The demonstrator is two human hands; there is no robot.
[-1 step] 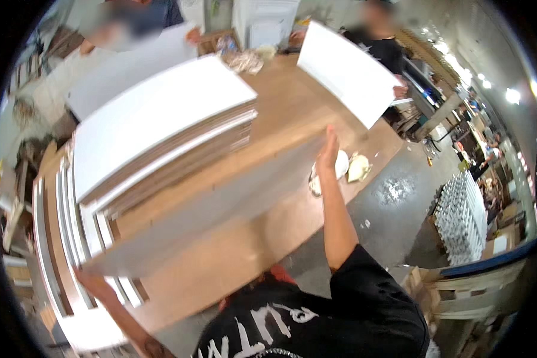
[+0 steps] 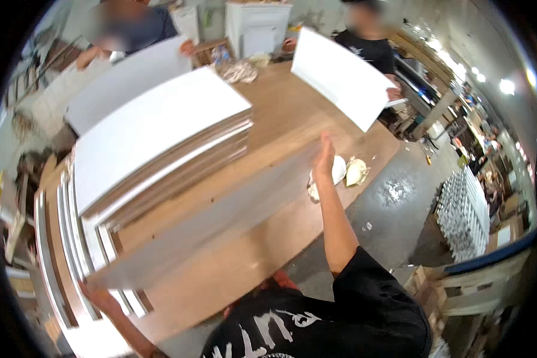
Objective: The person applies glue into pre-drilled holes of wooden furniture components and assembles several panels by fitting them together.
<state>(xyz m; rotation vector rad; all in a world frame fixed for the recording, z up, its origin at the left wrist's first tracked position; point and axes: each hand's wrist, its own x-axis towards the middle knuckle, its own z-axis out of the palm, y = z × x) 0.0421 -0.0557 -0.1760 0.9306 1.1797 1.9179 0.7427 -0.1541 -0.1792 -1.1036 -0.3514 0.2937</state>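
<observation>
I hold a long grey-brown board tilted on edge across the near side of a wooden table. My right hand grips its far right end, fingers up. At the lower left, my left hand holds the board's other end. Just behind the board sits a tall stack of white-faced panels. More white strips lie along the table's left side.
Across the table, a person at back left holds a white panel, and another at back right holds up a white panel. Crumpled pale cloths lie by the table's right edge. A white rack stands on the concrete floor at right.
</observation>
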